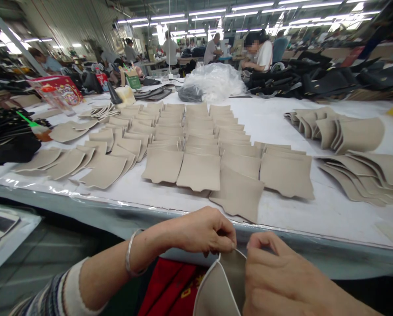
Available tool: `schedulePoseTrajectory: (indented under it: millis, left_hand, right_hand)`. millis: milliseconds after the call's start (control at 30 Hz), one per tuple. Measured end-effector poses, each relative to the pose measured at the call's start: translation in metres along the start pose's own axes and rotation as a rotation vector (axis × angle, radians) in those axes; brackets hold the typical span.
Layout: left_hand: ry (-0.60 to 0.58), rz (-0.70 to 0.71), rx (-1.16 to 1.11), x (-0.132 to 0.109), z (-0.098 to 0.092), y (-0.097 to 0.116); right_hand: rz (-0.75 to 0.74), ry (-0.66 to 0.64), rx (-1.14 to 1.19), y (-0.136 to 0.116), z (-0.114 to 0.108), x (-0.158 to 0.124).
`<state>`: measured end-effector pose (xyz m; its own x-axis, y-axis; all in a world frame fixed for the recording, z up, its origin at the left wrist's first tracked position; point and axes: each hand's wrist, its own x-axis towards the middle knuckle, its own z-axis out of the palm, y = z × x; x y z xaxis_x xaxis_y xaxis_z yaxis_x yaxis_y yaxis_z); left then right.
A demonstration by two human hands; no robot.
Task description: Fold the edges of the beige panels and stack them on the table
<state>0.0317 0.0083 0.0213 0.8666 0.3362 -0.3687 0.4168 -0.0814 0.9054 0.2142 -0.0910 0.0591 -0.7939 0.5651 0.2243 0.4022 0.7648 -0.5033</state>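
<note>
A beige leather-like panel with pale edges [212,292] is bent over below the table's front edge. My left hand [204,230] pinches its top corner between thumb and fingers. On the other side my right hand [275,272] has its fingers curled around the panel's right edge; its fingertips are partly hidden behind the hand. Just beyond the hands, a similar beige panel [239,193] lies at the front of several overlapping rows. Red cloth with yellow marks [170,285] shows under the held panel.
The white-covered table [268,114] carries more beige stacks [354,131] at right and fanned panels [104,169] at left. A brush with a green handle [34,125] lies far left. Clear plastic wrap [214,81] and black pieces [282,81] sit at the back. Several people work beyond.
</note>
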Motion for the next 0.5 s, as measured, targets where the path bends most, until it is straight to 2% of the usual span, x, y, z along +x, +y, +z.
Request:
schedulePoseTrajectory:
  millis: [100,200,300,400,500]
  left_hand:
    - [-0.052,0.093,-0.054,0.003,0.010,-0.013]
    - [-0.031,0.055,-0.115,0.002,0.024,-0.043]
    - [0.010,-0.026,-0.271,-0.012,0.031,-0.066]
    - [0.038,-0.101,-0.277,-0.030,0.032,-0.070]
    - [0.034,-0.186,-0.226,-0.043,0.036,-0.065]
  right_hand:
    - [0.103,-0.025,0.025,0.002,0.001,-0.001]
    - [0.283,-0.068,0.025,0.010,0.030,-0.009]
    - [0.377,-0.083,0.075,0.015,0.060,-0.020]
    - [0.436,-0.078,0.113,0.018,0.071,-0.028]
    - [0.419,-0.080,0.129,0.022,0.072,-0.029]
